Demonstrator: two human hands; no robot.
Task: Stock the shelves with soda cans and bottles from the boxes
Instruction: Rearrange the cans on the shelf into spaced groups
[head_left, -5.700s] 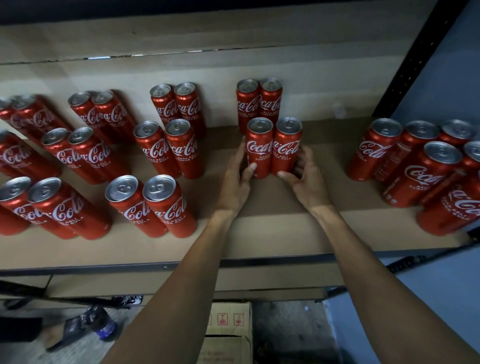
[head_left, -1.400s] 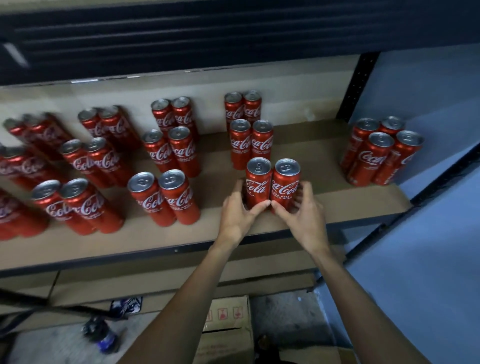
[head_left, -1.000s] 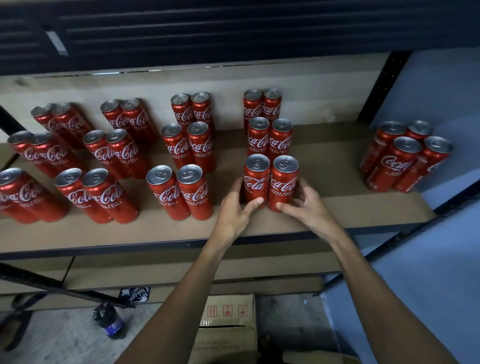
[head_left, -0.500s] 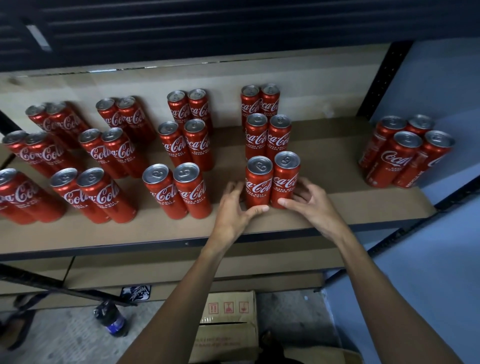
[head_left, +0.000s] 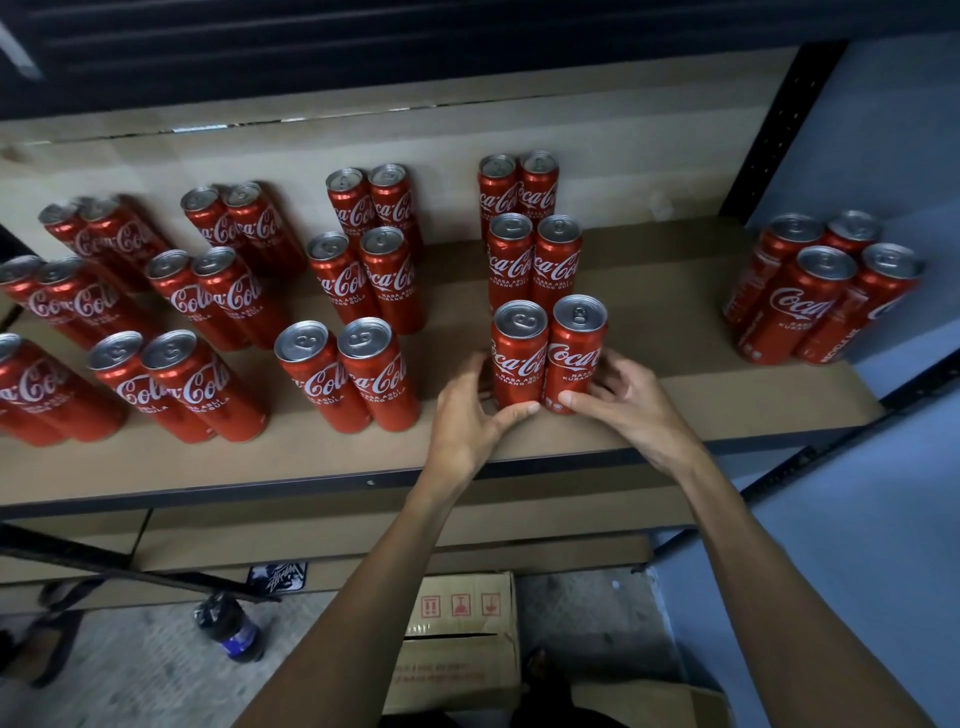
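Two tall red cola cans stand side by side near the front of the cardboard-lined shelf (head_left: 675, 410). My left hand (head_left: 467, 410) curls round the left can (head_left: 519, 353), thumb across its base. My right hand (head_left: 623, 400) wraps the right can (head_left: 576, 348) from the right, thumb at its foot. Behind this pair stand two more pairs (head_left: 535, 260) in a column toward the back wall.
Several more pairs of red cans (head_left: 348, 374) fill the shelf to the left. A cluster of cans (head_left: 815, 296) stands at the right end. Below on the floor are a cardboard box (head_left: 457, 639) and a dark bottle (head_left: 228, 623). A black upright (head_left: 779, 130) frames the right.
Since 5.7 s ago a third pair of cans stands in front of the column. Over the last second both hands stay on that pair and turn the cans slightly.
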